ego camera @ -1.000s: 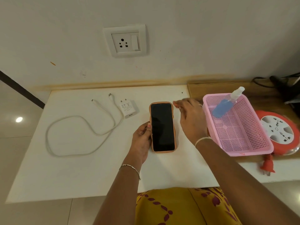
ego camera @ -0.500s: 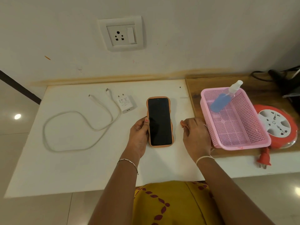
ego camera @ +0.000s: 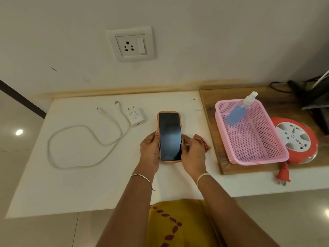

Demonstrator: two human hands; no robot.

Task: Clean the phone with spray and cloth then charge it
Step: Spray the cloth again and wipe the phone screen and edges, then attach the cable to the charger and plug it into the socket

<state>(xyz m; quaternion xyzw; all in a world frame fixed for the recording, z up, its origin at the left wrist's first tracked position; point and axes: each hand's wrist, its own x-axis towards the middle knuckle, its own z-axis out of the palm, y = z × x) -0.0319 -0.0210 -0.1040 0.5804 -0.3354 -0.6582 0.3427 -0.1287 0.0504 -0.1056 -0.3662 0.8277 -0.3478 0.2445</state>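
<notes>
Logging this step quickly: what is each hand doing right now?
Left hand: holding the phone by its left edge.
Right hand: gripping the phone's right edge.

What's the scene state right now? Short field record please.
phone: black-screened phone in an orange case, screen up, gripped at both long edges
left hand: on the phone's left edge
right hand: on its right edge
cloth: small orange cloth on the white table, beside the right hand
spray: blue spray bottle leaning in the pink plastic basket
charger: white adapter and white cable, not joined
wall socket: empty
</notes>
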